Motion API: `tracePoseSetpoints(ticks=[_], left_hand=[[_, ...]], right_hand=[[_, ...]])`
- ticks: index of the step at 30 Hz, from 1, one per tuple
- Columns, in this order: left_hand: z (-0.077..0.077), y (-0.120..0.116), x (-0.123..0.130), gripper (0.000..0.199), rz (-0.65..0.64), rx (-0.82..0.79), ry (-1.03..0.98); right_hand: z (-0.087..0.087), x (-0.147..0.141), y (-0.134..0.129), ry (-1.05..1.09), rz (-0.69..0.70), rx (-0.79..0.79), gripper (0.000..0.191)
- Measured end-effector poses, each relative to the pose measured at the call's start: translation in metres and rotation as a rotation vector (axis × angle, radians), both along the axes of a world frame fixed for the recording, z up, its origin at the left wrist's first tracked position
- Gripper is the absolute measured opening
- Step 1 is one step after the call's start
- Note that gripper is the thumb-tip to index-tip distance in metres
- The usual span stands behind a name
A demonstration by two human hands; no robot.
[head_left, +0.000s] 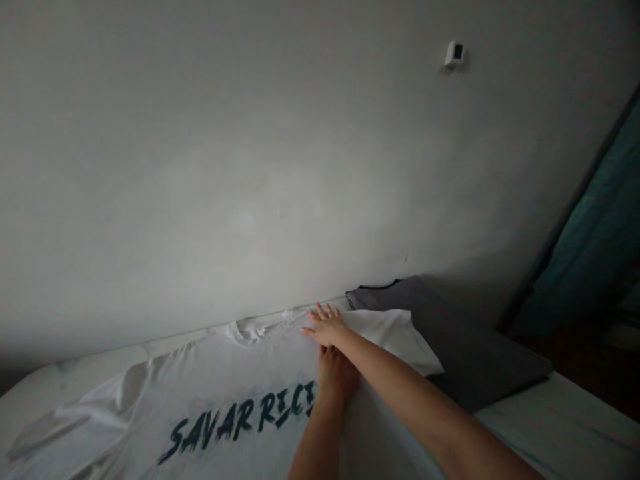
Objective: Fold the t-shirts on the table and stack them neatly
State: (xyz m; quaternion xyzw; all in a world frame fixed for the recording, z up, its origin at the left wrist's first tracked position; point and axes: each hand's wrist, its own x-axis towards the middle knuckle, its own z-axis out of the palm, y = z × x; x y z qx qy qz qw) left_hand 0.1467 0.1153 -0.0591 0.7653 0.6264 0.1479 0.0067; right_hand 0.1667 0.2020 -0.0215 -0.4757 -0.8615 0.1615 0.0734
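Note:
A white T-shirt with dark brush-style lettering is spread out, its neckline toward the wall and wrinkles in the sleeve at the left. My right hand lies on the shirt near the shoulder, fingers spread, its forearm coming in from the lower right. Just below it, partly under the right wrist, my left hand rests on the shirt; its fingers point down into the fabric and are mostly hidden. The sleeve on the right overlaps a folded dark grey cloth.
The shirt lies on a pale, sheet-covered surface against a plain grey wall. A small white device is mounted high on the wall. At the right edge hangs a teal curtain, with a dark floor area below.

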Motion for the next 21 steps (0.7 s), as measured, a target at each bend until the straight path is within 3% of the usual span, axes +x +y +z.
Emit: tracePoseSetpoints(ticks=[3, 8, 12, 14, 17, 21], left_hand=[[0.000, 0.001, 0.002, 0.057, 0.105, -0.001, -0.036], [-0.009, 0.006, -0.001, 0.058, 0.010, -0.005, -0.030], [-0.020, 0.016, -0.003, 0.054, 0.014, -0.004, -0.001], [-0.023, 0.019, -0.003, 0.055, -0.005, -0.007, 0.008], [-0.019, 0.017, -0.005, 0.058, -0.014, -0.030, 0.002], [-0.002, 0.005, -0.006, 0.057, -0.004, -0.074, -0.013]], right_hand=[[0.004, -0.006, -0.006, -0.062, 0.130, -0.052, 0.061], [0.003, -0.011, -0.006, -0.066, -0.012, 0.018, 0.067], [-0.006, -0.023, -0.005, -0.006, 0.114, 0.061, 0.073], [-0.011, -0.029, -0.003, 0.014, 0.112, 0.051, 0.071], [-0.014, -0.035, 0.001, 0.064, 0.054, 0.040, 0.066], [-0.017, -0.022, 0.003, 0.072, 0.074, 0.039, 0.067]])
